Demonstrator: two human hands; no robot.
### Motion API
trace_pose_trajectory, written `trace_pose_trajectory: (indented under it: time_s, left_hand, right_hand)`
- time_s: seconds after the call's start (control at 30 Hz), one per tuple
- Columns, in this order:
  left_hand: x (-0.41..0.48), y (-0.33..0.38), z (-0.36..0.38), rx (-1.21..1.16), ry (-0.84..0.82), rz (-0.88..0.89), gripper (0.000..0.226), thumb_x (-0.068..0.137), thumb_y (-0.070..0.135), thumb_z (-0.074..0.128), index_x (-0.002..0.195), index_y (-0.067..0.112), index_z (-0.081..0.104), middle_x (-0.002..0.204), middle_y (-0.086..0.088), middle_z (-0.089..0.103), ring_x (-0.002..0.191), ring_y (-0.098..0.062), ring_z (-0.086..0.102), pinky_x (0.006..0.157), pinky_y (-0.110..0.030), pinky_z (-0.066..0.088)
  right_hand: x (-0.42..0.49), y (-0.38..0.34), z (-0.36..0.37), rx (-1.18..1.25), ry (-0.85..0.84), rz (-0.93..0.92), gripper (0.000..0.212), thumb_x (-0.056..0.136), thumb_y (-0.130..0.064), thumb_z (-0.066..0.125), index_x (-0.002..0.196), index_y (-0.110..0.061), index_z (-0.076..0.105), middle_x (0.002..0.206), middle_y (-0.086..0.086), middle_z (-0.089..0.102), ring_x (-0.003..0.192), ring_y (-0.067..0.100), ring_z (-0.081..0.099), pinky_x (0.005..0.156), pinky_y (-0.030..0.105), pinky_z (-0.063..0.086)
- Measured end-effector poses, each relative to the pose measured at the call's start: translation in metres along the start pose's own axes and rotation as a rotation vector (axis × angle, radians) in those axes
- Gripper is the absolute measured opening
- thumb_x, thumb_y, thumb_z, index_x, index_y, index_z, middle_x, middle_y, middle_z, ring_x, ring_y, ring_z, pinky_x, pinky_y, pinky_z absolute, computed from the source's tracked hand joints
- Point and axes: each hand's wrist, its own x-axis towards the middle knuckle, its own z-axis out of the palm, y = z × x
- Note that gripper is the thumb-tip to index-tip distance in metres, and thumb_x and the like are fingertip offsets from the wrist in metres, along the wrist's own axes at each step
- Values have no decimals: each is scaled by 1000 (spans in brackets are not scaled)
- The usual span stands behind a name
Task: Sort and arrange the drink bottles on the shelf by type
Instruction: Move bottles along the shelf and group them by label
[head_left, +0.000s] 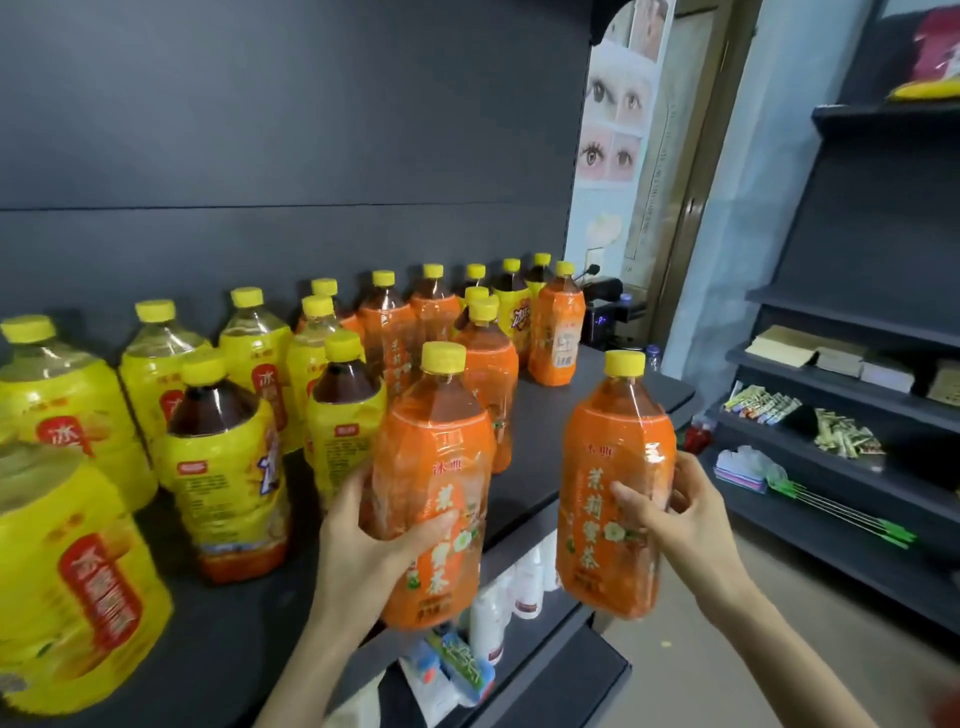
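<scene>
My left hand (363, 551) grips an orange-labelled tea bottle (434, 467) with a yellow cap, held over the front edge of the dark shelf (545, 415). My right hand (680, 525) grips a second orange bottle (613, 467), held in the air off the shelf's right end. Several orange bottles (488, 374) stand at the back right of the shelf. Yellow-labelled bottles (234, 467) with dark or pale liquid fill the left side.
A lower shelf (550, 670) under my hands holds white bottles (488, 618) and small packets. To the right stands another dark shelving unit (831, 467) with boxes and small goods. A black device (605, 312) sits behind the shelf's right end.
</scene>
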Motion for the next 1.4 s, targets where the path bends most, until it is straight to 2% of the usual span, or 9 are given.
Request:
trace_pose_trajectory:
  time_s: [0.2,0.37,0.47,0.6,0.7,0.8,1.0,1.23,1.4]
  left_hand:
    - [25,-10,42,33,7,-5,89,35,54,80,118,35,54,107,12,67,95,-2,64,75,-27,54]
    - [42,-15,90,39,99,40,82,37,48,81,113,33,56,105,17,68,94,-5,66,72,-24,54]
    - [51,-16,126,-5,186,48,79,36,46,81,111,30,57,103,16,69,91,-7,68,66,-22,56]
    - [63,-11,178,-11,273,50,85,32,50,84,110,30,57,102,19,69,92,-4,67,64,-15,53]
    - [75,-11,215,35,357,49,80,36,50,82,110,31,58,104,14,69,94,-3,66,72,-23,55]
    - [90,-14,244,73,403,33,81,37,52,81,112,34,55,107,12,67,98,-3,64,80,-25,52]
    - [139,-34,269,243,451,5,93,41,57,83,123,25,53,118,8,62,109,-11,59,94,-43,50]
    - [199,-54,281,341,535,-8,106,45,61,83,135,23,42,124,11,46,121,-13,46,103,-42,41]
    - [221,-77,272,344,518,-61,113,47,73,76,142,29,33,137,11,43,128,-11,43,106,-45,40]
  right_hand:
    - [58,25,-19,-5,-29,-7,79,45,-62,73,112,-28,51,105,-7,65,89,4,67,59,14,52]
    - [113,47,-40,11,-122,-43,83,47,-59,76,116,-20,50,106,-7,65,88,2,66,61,13,52]
    - [149,56,-57,30,-209,-68,67,62,-42,86,114,-18,51,105,-5,65,85,-3,65,61,11,51]
    - [198,65,-85,40,-332,-72,57,59,-40,81,106,-30,49,103,-10,65,85,-4,65,60,10,50]
    - [233,69,-105,54,-386,-85,56,57,-38,76,105,-30,49,101,-10,64,83,-5,65,58,8,49]
    - [265,77,-117,84,-416,-93,59,60,-34,86,107,-25,50,102,-6,65,80,-4,66,58,8,49]
    - [314,101,-115,115,-351,-84,65,63,-32,77,119,-18,47,105,-9,60,88,3,63,60,13,50]
    - [362,133,-90,152,-270,-59,65,69,-24,79,122,-19,43,107,-9,56,97,3,57,78,25,49]
    - [383,147,-79,167,-334,-123,75,62,-31,77,126,-25,38,113,-16,55,100,-7,57,82,21,48]
